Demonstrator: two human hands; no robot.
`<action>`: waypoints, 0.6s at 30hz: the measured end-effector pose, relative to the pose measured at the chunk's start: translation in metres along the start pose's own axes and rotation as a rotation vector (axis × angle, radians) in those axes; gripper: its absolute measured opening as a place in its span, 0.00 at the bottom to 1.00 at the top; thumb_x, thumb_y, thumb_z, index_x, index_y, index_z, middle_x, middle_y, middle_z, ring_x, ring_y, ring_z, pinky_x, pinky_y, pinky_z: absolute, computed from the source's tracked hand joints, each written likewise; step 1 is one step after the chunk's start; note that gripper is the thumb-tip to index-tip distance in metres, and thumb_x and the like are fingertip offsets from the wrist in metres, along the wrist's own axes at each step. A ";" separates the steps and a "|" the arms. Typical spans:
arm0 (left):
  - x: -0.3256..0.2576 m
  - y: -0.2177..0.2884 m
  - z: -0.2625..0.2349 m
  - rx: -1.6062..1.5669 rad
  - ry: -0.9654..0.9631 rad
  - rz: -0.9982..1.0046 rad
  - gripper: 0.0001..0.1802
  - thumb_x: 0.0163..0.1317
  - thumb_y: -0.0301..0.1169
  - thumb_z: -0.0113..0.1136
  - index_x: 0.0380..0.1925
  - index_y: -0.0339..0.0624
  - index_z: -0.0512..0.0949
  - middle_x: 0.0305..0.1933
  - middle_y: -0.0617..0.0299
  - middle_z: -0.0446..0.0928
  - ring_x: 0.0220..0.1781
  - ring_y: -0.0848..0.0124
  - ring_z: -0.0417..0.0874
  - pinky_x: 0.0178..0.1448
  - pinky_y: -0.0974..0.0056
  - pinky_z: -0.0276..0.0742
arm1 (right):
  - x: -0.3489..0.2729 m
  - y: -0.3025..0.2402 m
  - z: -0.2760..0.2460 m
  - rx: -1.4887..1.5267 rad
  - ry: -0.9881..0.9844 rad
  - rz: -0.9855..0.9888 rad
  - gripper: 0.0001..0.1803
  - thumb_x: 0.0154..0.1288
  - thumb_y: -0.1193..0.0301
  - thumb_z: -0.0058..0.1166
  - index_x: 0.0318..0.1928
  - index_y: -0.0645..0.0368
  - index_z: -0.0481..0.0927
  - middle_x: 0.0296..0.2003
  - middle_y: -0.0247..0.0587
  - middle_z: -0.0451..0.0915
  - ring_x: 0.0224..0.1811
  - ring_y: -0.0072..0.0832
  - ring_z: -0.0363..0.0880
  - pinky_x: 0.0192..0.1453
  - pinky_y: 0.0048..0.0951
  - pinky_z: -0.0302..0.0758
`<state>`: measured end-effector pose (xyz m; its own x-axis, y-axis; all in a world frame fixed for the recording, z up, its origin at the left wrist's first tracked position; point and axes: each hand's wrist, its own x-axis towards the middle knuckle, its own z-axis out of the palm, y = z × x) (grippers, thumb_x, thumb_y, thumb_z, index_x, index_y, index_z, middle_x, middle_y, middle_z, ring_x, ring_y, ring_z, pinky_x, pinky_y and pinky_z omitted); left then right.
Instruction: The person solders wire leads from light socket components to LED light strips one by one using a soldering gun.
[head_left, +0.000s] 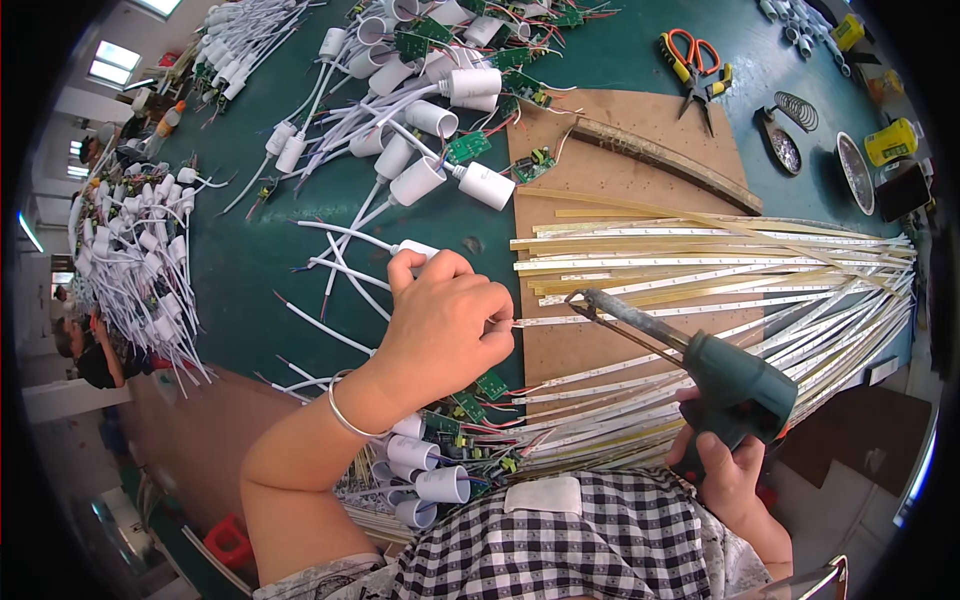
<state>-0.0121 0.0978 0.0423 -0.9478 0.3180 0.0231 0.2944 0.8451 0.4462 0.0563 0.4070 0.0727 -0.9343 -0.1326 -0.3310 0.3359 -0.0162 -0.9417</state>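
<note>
My right hand (728, 475) is wrapped round the dark green handle of a soldering gun (740, 380). Its bent tip (578, 303) points left and hangs over the strips, a little right of my left hand. My left hand (445, 320) is closed, thumb and forefinger pinching a thin wire at the left end of a narrow white LED strip (560, 320). Under its raised fingers lies a white cylindrical lamp cap (415, 248) with a white cable; the palm hides the rest. Many pale LED strips (640, 262) fan out across a brown board (640, 185).
White lamp caps with green circuit boards (467, 148) pile up at the back; more caps (440, 484) lie by my apron (600, 530). Another heap (140, 255) lies left. A wooden bar (665, 165) crosses the board. Orange-handled pliers (695, 75), a coil stand (780, 135) and a metal dish (855, 172) sit far right.
</note>
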 end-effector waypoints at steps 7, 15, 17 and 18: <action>-0.003 -0.002 0.004 0.038 0.075 0.074 0.04 0.46 0.28 0.66 0.22 0.51 0.80 0.26 0.72 0.76 0.43 0.71 0.75 0.56 0.54 0.54 | 0.001 -0.001 0.000 0.043 -0.091 0.003 0.30 0.65 0.72 0.55 0.65 0.67 0.63 0.55 0.54 0.74 0.34 0.29 0.80 0.35 0.28 0.81; -0.008 -0.011 0.002 0.099 0.177 0.288 0.09 0.42 0.27 0.70 0.26 0.52 0.83 0.29 0.73 0.77 0.42 0.71 0.78 0.54 0.51 0.55 | -0.002 0.006 -0.004 -0.118 -0.164 -0.058 0.32 0.66 0.67 0.55 0.65 0.67 0.61 0.55 0.54 0.74 0.30 0.32 0.81 0.31 0.28 0.80; -0.009 -0.013 0.001 0.125 0.189 0.325 0.09 0.41 0.27 0.70 0.27 0.52 0.83 0.29 0.73 0.77 0.42 0.72 0.78 0.54 0.51 0.54 | -0.002 0.008 -0.005 -0.149 -0.217 -0.079 0.31 0.66 0.69 0.54 0.66 0.67 0.61 0.55 0.54 0.74 0.31 0.32 0.80 0.32 0.29 0.80; -0.010 -0.014 0.001 0.123 0.205 0.350 0.10 0.41 0.27 0.70 0.27 0.52 0.83 0.29 0.73 0.77 0.43 0.71 0.78 0.54 0.50 0.54 | -0.002 0.007 -0.005 -0.150 -0.215 -0.080 0.31 0.66 0.69 0.54 0.66 0.67 0.61 0.55 0.54 0.74 0.31 0.32 0.80 0.32 0.29 0.80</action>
<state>-0.0069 0.0836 0.0346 -0.7889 0.5137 0.3373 0.6038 0.7500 0.2700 0.0601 0.4118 0.0662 -0.9050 -0.3440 -0.2502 0.2257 0.1101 -0.9679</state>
